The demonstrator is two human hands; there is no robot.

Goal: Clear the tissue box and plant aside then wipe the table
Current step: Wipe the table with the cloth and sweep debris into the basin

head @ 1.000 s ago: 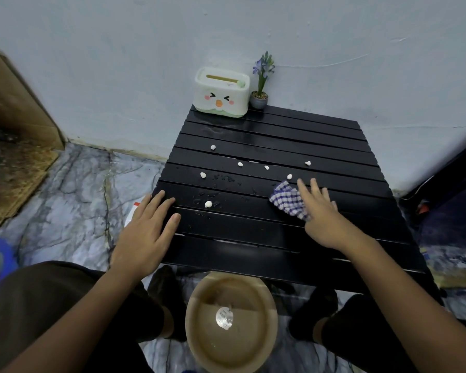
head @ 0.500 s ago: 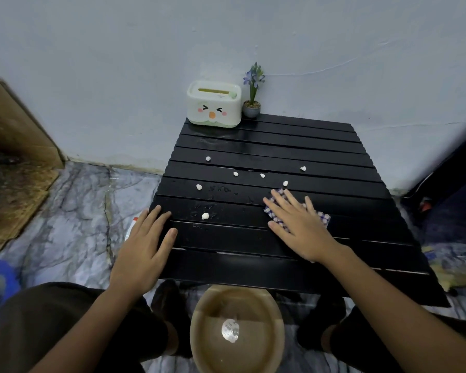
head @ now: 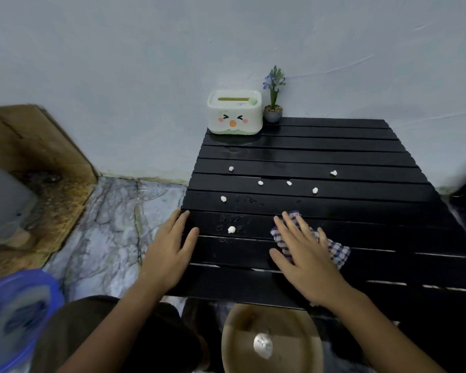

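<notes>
With the tissue box (head: 235, 112) and plant (head: 273, 98) set aside at frame top, your flat right hand (head: 306, 261) presses the cloth (head: 339, 251) while your left hand (head: 171, 250) rests spread on the table (head: 361, 162); crumbs (head: 261, 182) remain unwiped.

Cute white plastic tissue box (head: 235, 112) and small potted purple-flower plant (head: 273, 103) sit upright, touching, at the slatted black table's (head: 361, 200) far-left corner, well beyond the fingertips (head: 280, 221); blue-white checkered cloth (head: 336, 251) lies flat under them.

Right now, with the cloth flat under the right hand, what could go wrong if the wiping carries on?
The checked cloth under the right hand may push the white crumbs into the gaps between the slats of the black table, or off its edge. A far sweep could knock the tissue box or small potted plant, both at the far left corner.
</notes>
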